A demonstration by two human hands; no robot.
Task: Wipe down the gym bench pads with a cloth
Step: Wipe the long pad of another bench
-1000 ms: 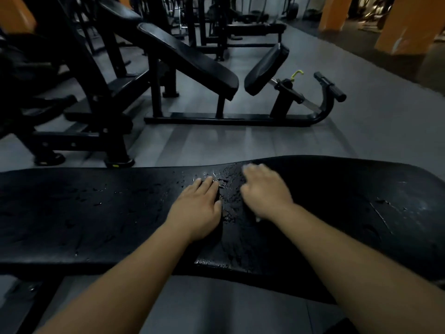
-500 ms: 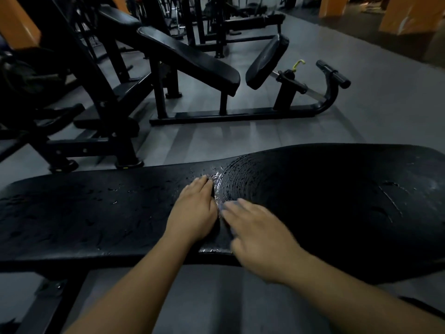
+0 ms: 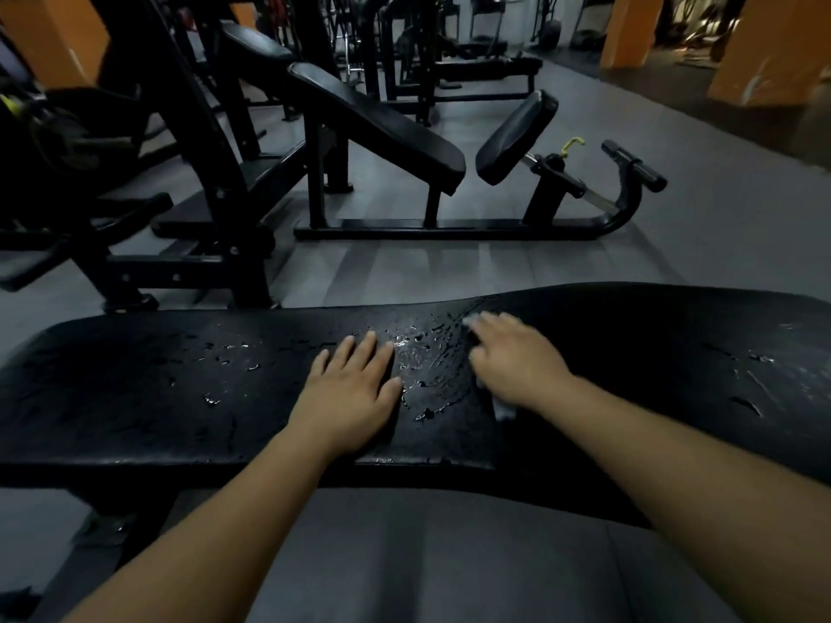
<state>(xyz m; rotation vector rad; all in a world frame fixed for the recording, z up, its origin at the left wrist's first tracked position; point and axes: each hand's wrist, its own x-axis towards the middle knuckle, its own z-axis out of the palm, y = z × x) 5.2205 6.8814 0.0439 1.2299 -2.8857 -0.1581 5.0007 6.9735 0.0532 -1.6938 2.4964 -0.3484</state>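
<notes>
Pressing the pale cloth [image 3: 502, 409] flat under a splayed-out right hand [image 3: 517, 357], with the droplets [image 3: 409, 353] starting just left of it and running past the flat, relaxed left hand [image 3: 350, 388] along the bench pad [image 3: 135, 388] lengthwise.

Bench pad [image 3: 180, 397]: I see one long black pad, its surface cracked, running across my view.
Wet patch [image 3: 413, 348]: droplets glisten mid-pad, between the hands.
Left hand [image 3: 350, 393]: flat on the pad, fingers straight.
Right hand [image 3: 517, 361]: presses a pale cloth [image 3: 502, 409] onto the pad — blurred.
Floor [image 3: 449, 555]: grey, beneath the bench.
</notes>
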